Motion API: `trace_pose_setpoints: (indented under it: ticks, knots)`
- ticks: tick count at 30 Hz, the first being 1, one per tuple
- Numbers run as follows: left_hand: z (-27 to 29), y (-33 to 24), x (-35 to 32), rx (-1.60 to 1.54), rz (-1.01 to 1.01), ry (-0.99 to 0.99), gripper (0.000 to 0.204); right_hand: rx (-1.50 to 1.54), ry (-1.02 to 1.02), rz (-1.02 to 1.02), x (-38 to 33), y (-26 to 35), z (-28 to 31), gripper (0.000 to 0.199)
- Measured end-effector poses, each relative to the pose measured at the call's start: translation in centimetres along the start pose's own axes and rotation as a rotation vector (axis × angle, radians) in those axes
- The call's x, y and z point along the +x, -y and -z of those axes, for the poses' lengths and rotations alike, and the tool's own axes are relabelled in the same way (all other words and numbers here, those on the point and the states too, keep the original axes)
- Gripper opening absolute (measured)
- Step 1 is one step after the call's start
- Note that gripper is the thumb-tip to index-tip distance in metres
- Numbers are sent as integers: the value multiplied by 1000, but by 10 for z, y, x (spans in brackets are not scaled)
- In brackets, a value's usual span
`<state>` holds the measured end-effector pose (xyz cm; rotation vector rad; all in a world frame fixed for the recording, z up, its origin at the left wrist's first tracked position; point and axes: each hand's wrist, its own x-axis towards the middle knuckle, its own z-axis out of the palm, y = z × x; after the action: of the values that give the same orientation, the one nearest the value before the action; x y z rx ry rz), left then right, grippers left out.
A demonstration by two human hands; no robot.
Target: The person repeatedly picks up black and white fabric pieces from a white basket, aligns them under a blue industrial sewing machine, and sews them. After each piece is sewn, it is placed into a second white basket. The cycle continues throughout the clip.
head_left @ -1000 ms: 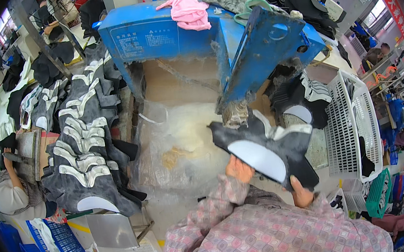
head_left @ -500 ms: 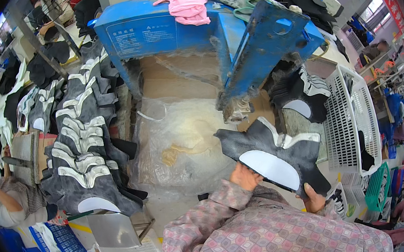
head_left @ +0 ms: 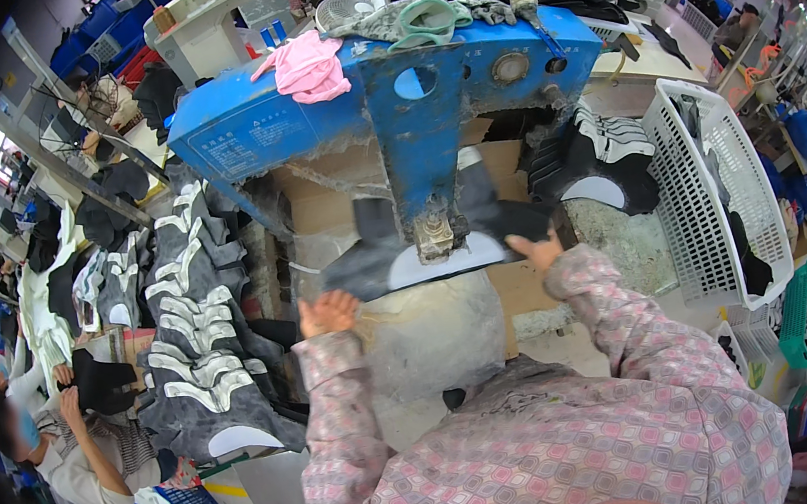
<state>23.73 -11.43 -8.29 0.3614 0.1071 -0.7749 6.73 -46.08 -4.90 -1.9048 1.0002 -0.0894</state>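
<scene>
A dark grey, star-shaped cut piece with a white half-moon patch, like a flat shoe upper, lies under the head of the blue machine. The metal tip of the head stands over the white patch and hides part of it. My left hand is at the left end of the piece with its fingers apart; whether it touches the edge is hard to see. At the right end, my right hand grips the piece, thumb on top. Part of the piece's far side is blurred and behind the head.
Overlapping similar pieces lie in a long row at left. Another stack sits right of the machine, beside a white crate. A plastic-covered pad lies before me. Another person works at far left.
The piece went from near my body at the right to under the machine head. Both hands moved with it; the left hand has spread its fingers. My view has shifted to the right.
</scene>
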Motion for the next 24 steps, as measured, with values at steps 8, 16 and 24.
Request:
trace_pose_setpoints:
  ticks: [8,16,24]
  knots:
    - [-16,-13,-9,138,-44,-287,45,-429,29,582,24,3,12,60]
    - [7,-11,-43,393,241,-252,61,714,462,235,32,-11,-32,43]
    - [-26,-28,2,480,90,-370,29,1449,604,-316,34,50,-29,38]
